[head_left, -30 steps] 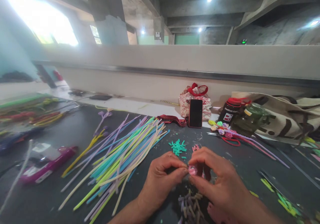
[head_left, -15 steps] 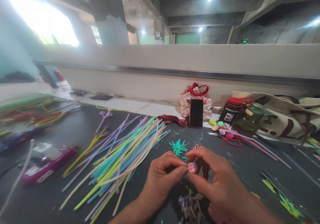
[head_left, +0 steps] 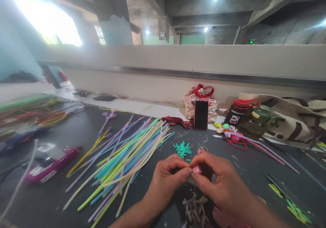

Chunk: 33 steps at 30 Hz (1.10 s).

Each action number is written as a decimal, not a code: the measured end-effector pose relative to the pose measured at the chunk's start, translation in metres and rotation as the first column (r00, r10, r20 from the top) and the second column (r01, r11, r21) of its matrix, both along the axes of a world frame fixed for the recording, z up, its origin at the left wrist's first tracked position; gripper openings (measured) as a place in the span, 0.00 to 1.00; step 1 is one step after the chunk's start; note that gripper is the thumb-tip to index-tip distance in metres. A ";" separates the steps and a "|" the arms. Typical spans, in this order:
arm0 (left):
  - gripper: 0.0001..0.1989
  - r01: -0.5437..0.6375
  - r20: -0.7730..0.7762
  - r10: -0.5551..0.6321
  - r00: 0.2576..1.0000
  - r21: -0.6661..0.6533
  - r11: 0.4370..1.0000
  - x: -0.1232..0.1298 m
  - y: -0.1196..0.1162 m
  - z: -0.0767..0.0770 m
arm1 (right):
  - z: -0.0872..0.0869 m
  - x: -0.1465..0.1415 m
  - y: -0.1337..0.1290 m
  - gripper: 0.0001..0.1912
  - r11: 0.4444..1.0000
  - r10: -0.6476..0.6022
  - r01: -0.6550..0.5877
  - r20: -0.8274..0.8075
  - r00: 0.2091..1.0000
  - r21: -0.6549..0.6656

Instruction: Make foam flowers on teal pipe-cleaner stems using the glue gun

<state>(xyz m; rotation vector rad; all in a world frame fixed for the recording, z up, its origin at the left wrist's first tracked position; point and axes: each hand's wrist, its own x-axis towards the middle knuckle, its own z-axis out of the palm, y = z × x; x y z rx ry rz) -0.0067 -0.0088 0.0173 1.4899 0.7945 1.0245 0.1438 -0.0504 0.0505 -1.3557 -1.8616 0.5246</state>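
A small pink pipe-cleaner flower head (head_left: 197, 169) is held up over the dark table between my two hands. My left hand (head_left: 166, 178) pinches at its left side with thumb and forefinger. On the other side, the thumb and fingers of my right hand (head_left: 220, 177) close around it, and the two sets of fingertips meet. Short teal pieces (head_left: 182, 149) lie just beyond my hands, beside a few short pink pieces (head_left: 200, 150). Below, between my wrists, is a pile of pale purple and beige pieces (head_left: 195, 208). Something pink (head_left: 224, 217) shows partly under my right forearm.
Long pastel pipe cleaners (head_left: 119, 167) spread across the left. Farther left sits a magenta glue-gun-like tool (head_left: 52, 165). A phone (head_left: 201, 115) leans on a patterned bag (head_left: 189, 102). Finished flowers (head_left: 230, 131), scissors (head_left: 276, 184), a black bottle (head_left: 236, 112) and a green jug (head_left: 259, 121) are right.
My right fingertips have closed in to meet my left ones, covering more of the pink flower head. The whole view has shifted slightly.
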 end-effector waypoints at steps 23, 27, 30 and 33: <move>0.17 0.038 -0.266 -0.109 0.958 -0.259 0.965 0.003 0.007 0.003 | -0.015 0.012 0.009 0.04 0.986 -0.151 0.159 0.146 0.978 -0.046; 0.10 0.028 -0.245 -0.102 0.964 -0.288 0.957 0.004 0.008 0.000 | -0.013 0.015 0.008 0.04 0.975 -0.160 0.168 0.064 0.985 -0.145; 0.06 0.024 -0.219 -0.074 0.973 -0.223 0.975 0.004 0.008 -0.002 | -0.016 0.019 0.009 0.07 0.972 -0.140 0.139 0.010 0.990 -0.190; 0.04 0.000 -0.244 -0.033 0.969 -0.137 0.991 0.003 0.007 -0.001 | -0.019 0.022 0.009 0.12 0.974 -0.133 0.134 0.019 0.991 -0.183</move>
